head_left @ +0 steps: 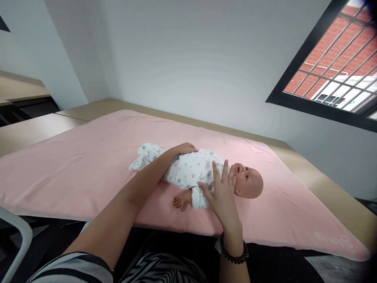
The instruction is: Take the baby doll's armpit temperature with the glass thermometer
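A bald baby doll (194, 169) in a white patterned outfit lies on its back on a pink blanket (97, 165), its head to the right. My left arm reaches across the doll's legs. My left hand (187, 148) rests at the far side of the doll's waist, and its fingers are mostly hidden. Over the doll's chest and shoulder, near its chin, my right hand (223, 192) is open with the fingers spread. It holds nothing; whether it touches the outfit I cannot tell. The doll's near hand (182, 200) lies on the blanket, palm up.
The blanket covers most of a light wooden table (318, 165), which stands against a grey-white wall (188, 59). A barred window (332, 67) is at the upper right. A white curved metal tube (23, 232) is at the lower left.
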`<state>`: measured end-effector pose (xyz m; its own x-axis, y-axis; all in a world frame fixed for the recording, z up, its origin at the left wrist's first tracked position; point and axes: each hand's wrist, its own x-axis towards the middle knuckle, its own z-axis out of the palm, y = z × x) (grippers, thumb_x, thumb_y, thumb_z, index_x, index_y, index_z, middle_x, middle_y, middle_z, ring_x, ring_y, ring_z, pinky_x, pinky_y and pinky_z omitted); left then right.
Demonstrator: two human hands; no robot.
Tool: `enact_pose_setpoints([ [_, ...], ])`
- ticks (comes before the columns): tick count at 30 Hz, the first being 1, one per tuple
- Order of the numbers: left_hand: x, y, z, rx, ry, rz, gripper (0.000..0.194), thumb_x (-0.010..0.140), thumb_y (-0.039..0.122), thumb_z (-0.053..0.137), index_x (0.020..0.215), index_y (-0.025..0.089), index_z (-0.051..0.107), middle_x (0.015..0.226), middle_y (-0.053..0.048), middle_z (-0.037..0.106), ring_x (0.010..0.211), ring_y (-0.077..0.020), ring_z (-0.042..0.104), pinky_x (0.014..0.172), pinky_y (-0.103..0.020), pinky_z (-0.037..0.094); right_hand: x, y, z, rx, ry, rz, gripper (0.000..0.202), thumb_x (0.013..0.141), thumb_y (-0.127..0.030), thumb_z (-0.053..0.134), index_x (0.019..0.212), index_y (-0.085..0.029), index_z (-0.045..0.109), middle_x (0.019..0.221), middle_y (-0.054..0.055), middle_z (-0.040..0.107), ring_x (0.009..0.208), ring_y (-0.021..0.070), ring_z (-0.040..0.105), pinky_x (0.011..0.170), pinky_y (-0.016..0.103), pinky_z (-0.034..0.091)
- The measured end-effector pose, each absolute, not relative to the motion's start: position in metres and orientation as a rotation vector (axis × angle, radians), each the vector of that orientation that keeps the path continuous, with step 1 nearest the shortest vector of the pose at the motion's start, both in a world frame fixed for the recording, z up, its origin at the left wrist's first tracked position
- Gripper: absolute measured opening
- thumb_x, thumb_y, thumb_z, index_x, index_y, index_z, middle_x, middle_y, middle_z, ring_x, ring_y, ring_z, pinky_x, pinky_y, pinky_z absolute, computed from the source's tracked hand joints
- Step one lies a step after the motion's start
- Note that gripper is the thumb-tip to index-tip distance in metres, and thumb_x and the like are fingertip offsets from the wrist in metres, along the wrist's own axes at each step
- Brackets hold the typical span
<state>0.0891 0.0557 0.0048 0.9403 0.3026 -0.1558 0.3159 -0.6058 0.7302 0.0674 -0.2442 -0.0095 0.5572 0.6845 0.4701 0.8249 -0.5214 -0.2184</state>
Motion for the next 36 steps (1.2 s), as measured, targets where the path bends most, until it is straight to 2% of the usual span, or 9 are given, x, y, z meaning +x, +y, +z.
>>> enact_pose_setpoints([
  [3,0.088,0.055,0.005,2.257,0.439,-0.016,0.038,0.077,0.046,0.063,0.107,0.024,0.075,0.120,-0.006,0.076,0.108,-0.0266,0.069,0.090,-0.029,0.055,0.083,-0.253,0.014,-2.292,-1.175,-0.553,0.072,0.102,-0.061,0.046,0.163,-0.027,0.030,0.174,0.011,0.000,0.159,0.0409,-0.005,0.121,0.071,0.022],
  [6,0.088,0.056,0.002,2.244,0.429,-0.008,0.035,0.078,0.045,0.063,0.102,0.023,0.075,0.117,-0.006,0.077,0.102,-0.0258,0.071,0.085,-0.029,0.056,0.120,-0.266,0.044,-2.140,-0.948,-0.620,0.067,0.097,-0.063,0.054,0.154,-0.027,0.044,0.173,0.011,0.011,0.160,0.0390,-0.002,0.116,0.066,0.037],
  [10,0.094,0.059,-0.004,2.230,0.433,0.016,0.032,0.078,0.044,0.064,0.098,0.022,0.076,0.117,-0.005,0.076,0.103,-0.0253,0.071,0.086,-0.029,0.056,0.208,-0.280,0.077,-1.913,-0.796,-0.445,0.066,0.092,-0.065,0.060,0.147,-0.029,0.050,0.166,0.012,0.034,0.158,0.0331,0.021,0.121,0.062,0.030],
  [12,0.098,0.062,-0.007,2.225,0.447,0.032,0.033,0.078,0.043,0.064,0.099,0.022,0.077,0.120,-0.005,0.076,0.108,-0.0252,0.070,0.089,-0.028,0.055,0.253,-0.282,0.082,-1.785,-0.815,-0.118,0.066,0.095,-0.065,0.053,0.150,-0.029,0.046,0.162,0.013,0.040,0.152,0.0289,0.037,0.117,0.055,0.038],
  [15,0.102,0.064,-0.010,2.218,0.454,0.056,0.034,0.078,0.043,0.064,0.101,0.021,0.077,0.122,-0.005,0.076,0.113,-0.0245,0.068,0.094,-0.027,0.053,0.297,-0.281,0.068,-1.601,-0.849,0.320,0.076,0.101,-0.071,0.017,0.158,-0.025,0.035,0.162,0.017,0.040,0.144,0.0254,0.050,0.109,0.050,0.048],
  [19,0.102,0.064,-0.012,2.219,0.443,0.101,0.031,0.079,0.041,0.064,0.099,0.023,0.078,0.120,-0.002,0.076,0.113,-0.0238,0.068,0.095,-0.027,0.053,0.317,-0.275,0.035,-1.574,-0.913,0.484,0.081,0.101,-0.067,-0.002,0.164,-0.023,0.022,0.169,0.017,0.026,0.149,0.0204,0.043,0.111,0.045,0.046],
  [25,0.103,0.061,-0.017,2.211,0.484,0.169,0.023,0.079,0.036,0.062,0.090,0.024,0.078,0.115,-0.001,0.078,0.113,-0.0241,0.068,0.097,-0.028,0.051,0.346,-0.242,0.019,-1.372,-1.099,0.899,0.088,0.103,-0.064,-0.009,0.156,-0.017,0.042,0.169,0.014,0.025,0.152,0.0202,0.038,0.122,0.042,0.033],
  [31,0.097,0.057,-0.018,2.226,0.483,0.191,0.022,0.079,0.032,0.058,0.089,0.025,0.076,0.107,0.000,0.078,0.106,-0.0237,0.070,0.094,-0.031,0.050,0.357,-0.191,-0.005,-1.114,-1.239,1.279,0.081,0.091,-0.083,0.044,0.150,-0.028,0.053,0.169,0.007,0.028,0.156,0.0253,0.028,0.128,0.045,0.023],
  [36,0.093,0.054,-0.015,2.247,0.527,0.168,0.026,0.083,0.034,0.053,0.095,0.026,0.076,0.105,0.001,0.078,0.102,-0.0238,0.069,0.090,-0.033,0.049,0.345,-0.166,-0.035,-0.891,-1.117,1.355,0.088,0.090,-0.086,0.041,0.152,-0.025,0.053,0.170,0.005,0.026,0.159,0.0262,0.018,0.131,0.045,0.015],
])
